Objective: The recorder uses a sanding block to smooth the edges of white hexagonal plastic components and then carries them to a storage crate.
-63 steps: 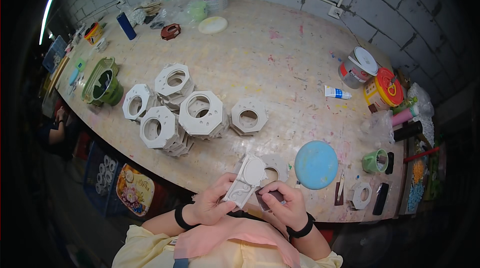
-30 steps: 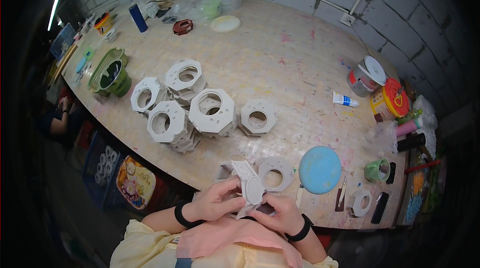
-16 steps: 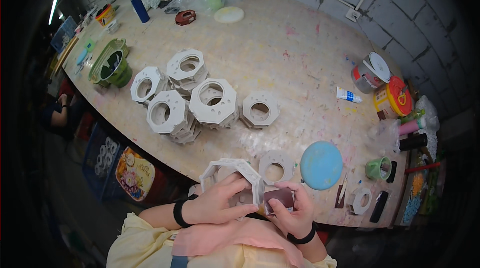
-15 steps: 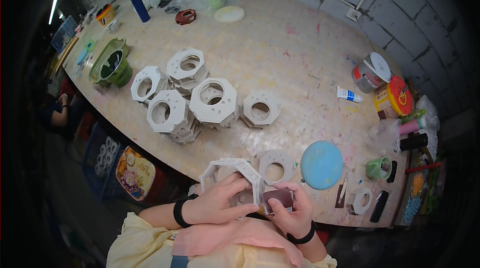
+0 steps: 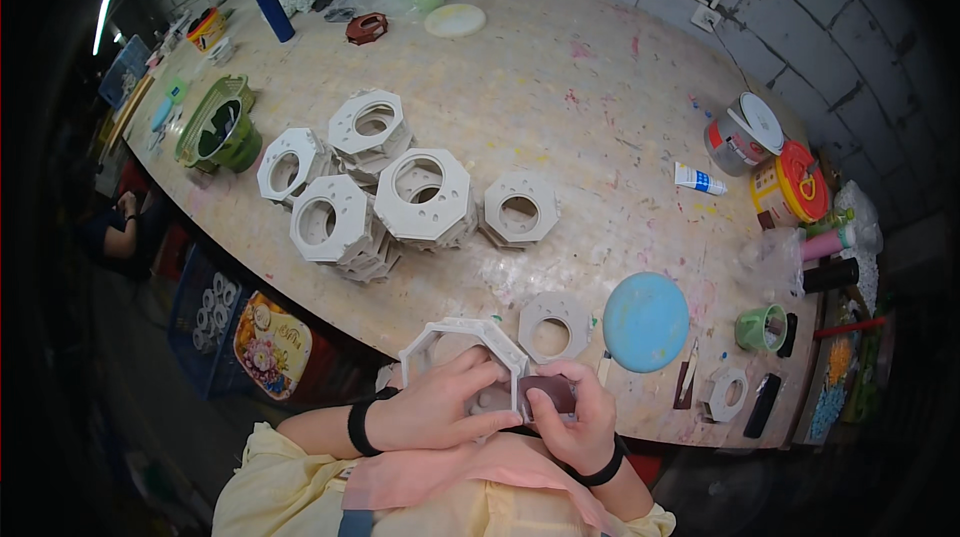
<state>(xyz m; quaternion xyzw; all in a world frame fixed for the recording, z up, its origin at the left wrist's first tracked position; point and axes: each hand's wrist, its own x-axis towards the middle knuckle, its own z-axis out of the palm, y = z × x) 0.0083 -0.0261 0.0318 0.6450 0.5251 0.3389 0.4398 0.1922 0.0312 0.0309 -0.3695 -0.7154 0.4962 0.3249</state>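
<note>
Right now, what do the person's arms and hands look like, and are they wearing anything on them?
The left hand and right hand wear no gloves. A black band circles the left wrist, and another black band circles the right. The loose, pale yellow cloth sleeves look wrinkled and leave the lower forearms bare.

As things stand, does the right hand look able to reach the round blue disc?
Probably yes: the blue disc lies just beyond the right hand with nothing tall between, though the brown sheet in its grip would likely need releasing.
</note>
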